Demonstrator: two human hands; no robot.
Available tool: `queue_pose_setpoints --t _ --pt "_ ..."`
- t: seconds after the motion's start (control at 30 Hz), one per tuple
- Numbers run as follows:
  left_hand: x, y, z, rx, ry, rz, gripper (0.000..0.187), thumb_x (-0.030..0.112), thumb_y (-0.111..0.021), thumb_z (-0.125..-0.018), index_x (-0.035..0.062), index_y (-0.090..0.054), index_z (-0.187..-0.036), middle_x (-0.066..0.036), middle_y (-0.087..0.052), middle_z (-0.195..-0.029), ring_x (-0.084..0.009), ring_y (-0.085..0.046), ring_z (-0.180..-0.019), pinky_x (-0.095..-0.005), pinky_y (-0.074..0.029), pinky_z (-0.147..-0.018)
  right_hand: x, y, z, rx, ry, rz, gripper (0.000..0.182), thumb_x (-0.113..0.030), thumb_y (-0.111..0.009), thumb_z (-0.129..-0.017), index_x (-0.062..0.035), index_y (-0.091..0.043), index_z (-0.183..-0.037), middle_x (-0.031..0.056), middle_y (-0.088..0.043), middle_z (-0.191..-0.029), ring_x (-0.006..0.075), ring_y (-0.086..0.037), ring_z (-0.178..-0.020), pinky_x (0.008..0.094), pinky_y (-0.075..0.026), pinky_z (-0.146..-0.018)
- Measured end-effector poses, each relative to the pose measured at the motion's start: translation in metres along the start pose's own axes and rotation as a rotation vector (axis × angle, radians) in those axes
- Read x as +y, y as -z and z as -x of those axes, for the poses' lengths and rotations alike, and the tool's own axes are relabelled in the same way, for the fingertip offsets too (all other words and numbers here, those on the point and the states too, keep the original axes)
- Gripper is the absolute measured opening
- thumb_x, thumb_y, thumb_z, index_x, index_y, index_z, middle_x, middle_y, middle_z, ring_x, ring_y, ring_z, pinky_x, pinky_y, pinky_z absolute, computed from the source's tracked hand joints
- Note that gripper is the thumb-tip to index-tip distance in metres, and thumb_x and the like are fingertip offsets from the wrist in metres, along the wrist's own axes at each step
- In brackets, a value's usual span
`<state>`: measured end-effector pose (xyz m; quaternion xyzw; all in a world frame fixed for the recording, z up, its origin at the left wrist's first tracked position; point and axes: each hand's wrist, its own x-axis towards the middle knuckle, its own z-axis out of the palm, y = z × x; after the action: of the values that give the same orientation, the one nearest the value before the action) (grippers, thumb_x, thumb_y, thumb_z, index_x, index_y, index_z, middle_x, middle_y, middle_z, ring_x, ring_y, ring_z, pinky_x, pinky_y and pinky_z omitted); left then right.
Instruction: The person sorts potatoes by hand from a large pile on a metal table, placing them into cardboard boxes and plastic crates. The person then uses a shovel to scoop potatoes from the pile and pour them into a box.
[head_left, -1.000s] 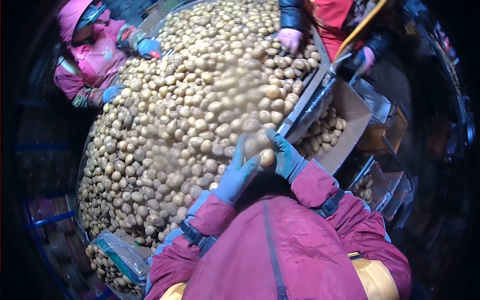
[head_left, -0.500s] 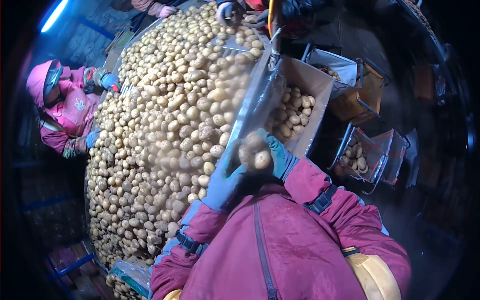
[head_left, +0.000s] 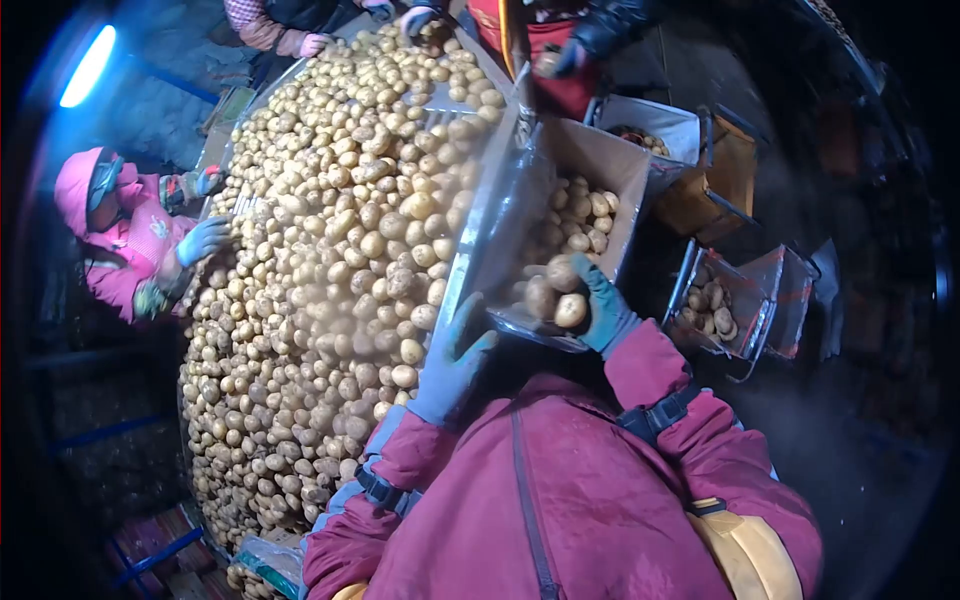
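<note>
Gloved in blue-green, my right hand [head_left: 608, 312] is curled against a few potatoes [head_left: 571, 310] over the near end of a lined box [head_left: 628, 215]. Part of its grip is hidden behind them. More potatoes [head_left: 578, 215] lie inside that box. My left hand [head_left: 452, 368], in a blue glove, is beside the metal edge [head_left: 455, 290] of the sorting table, thumb and fingers apart, with nothing in it. To its left spreads a large heap of potatoes [head_left: 330, 250].
Across the heap, a person in pink [head_left: 130, 225] reaches onto the potatoes. Other people's hands [head_left: 418, 20] work at the far end. To the right stand a white-lined container [head_left: 660, 125], a brown container [head_left: 735, 175] and a clear-lined frame [head_left: 745, 285] holding potatoes.
My right hand has moved right with the potatoes, from near the table edge to over the box. My left hand has parted from them. The person in pink has shifted their hands.
</note>
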<state>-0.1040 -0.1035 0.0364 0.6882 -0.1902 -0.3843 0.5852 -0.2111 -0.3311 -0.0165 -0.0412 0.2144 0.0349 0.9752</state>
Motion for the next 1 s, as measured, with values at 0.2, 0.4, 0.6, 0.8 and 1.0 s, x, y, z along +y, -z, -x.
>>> queue_pose_setpoints --t 0.2,0.4,0.6,0.8,1.0 --pt "0.015 0.01 0.005 0.043 0.059 -0.043 0.061 0.021 -0.071 -0.096 -0.0038 -0.048 -0.146 -0.018 -0.051 -0.147 -0.0249 -0.049 -0.136 -0.036 -0.039 -0.114 -0.053 0.035 -0.005 0.176 0.175 0.067 0.061 -0.051 -0.069 -0.092 -0.0042 -0.058 -0.13 0.0165 -0.064 -0.129 0.0368 -0.067 -0.113 0.0563 -0.059 -0.091" --pt "-0.009 0.051 0.005 0.167 0.059 -0.041 0.068 0.03 -0.071 -0.096 0.0047 -0.044 -0.152 -0.017 -0.055 -0.146 -0.0251 -0.052 -0.134 -0.0358 -0.04 -0.113 -0.079 0.044 -0.021 0.435 0.346 0.235 0.065 -0.048 -0.059 -0.1 -0.0107 -0.039 -0.149 0.0162 -0.047 -0.148 0.0367 -0.058 -0.125 0.0477 -0.055 -0.097" --pt "-0.068 0.204 0.023 0.785 -0.195 -0.875 0.073 0.024 -0.08 -0.086 0.0066 -0.048 -0.149 -0.02 -0.053 -0.143 -0.0328 -0.048 -0.136 -0.0428 -0.039 -0.114 -0.057 0.046 -0.047 0.291 0.102 0.397 0.061 -0.041 -0.056 -0.103 -0.0015 -0.044 -0.148 0.0207 -0.055 -0.143 0.0385 -0.067 -0.114 0.0435 -0.063 -0.087" --pt "-0.099 0.268 0.029 0.714 0.22 -1.036 0.1 0.05 -0.081 -0.078 0.0059 -0.036 -0.156 -0.033 -0.029 -0.159 -0.0469 -0.029 -0.148 -0.0513 -0.027 -0.121 -0.021 -0.027 -0.128 0.09 0.124 0.725 0.053 -0.034 -0.05 -0.106 0.0043 -0.049 -0.142 0.0215 -0.065 -0.127 0.0361 -0.073 -0.099 0.038 -0.064 -0.079" --pt "-0.09 0.254 -0.012 0.768 0.071 -1.158 0.089 0.045 -0.079 -0.081 0.0106 -0.042 -0.154 -0.03 -0.032 -0.159 -0.0475 -0.03 -0.147 -0.0525 -0.027 -0.12 -0.038 -0.044 -0.225 0.259 0.574 1.189 0.033 -0.019 -0.061 -0.102 0.0003 -0.064 -0.128 0.0163 -0.071 -0.119 0.0271 -0.072 -0.096 0.0359 -0.059 -0.083"
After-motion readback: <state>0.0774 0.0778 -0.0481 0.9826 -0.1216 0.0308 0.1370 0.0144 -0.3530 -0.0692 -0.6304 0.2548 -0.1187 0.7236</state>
